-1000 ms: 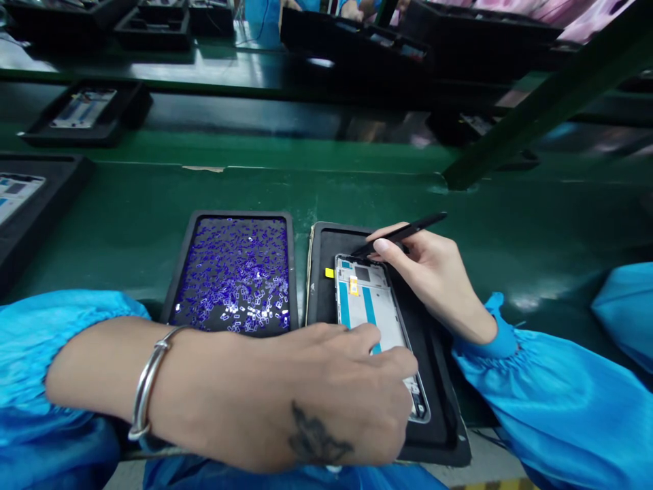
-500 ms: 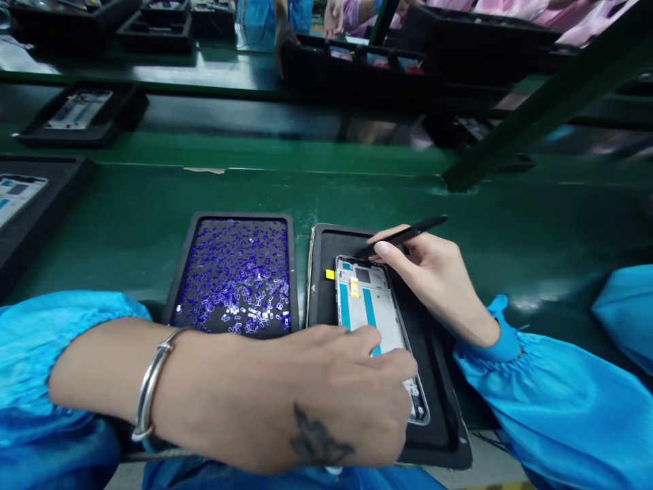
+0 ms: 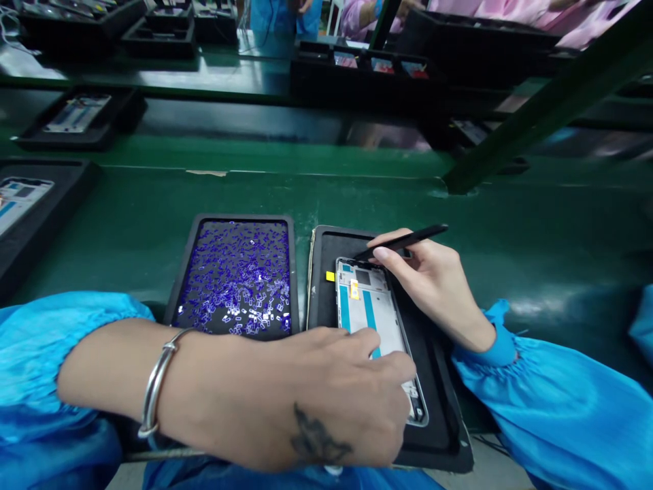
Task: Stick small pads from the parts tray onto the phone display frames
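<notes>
A phone frame (image 3: 380,309), silver with blue strips and a small yellow-orange label, lies in a black tray (image 3: 319,272). My left hand (image 3: 326,395) reaches across its lower half, fingers bent and closed against it; the fingertips are hidden. In my right hand (image 3: 423,272), black tweezers (image 3: 415,236) are pinched between thumb and fingers, their tip at the frame's top edge. A yellow tab (image 3: 330,276) sticks out at the frame's upper left side. Left of this tray, another black tray (image 3: 292,272) holds many tiny purple-edged clear pieces (image 3: 239,279).
More phone frames lie in black trays at the left edge (image 3: 71,180) and on the far strip (image 3: 38,139). A green post (image 3: 510,136) rises at the right. Black bins (image 3: 352,82) stand at the back, where co-workers in pink and blue clothing are partly visible.
Both my hands keep almost the same pose, with the tweezers tip still at the frame's top edge. At the back, a co-worker's hand has left the black bin.
</notes>
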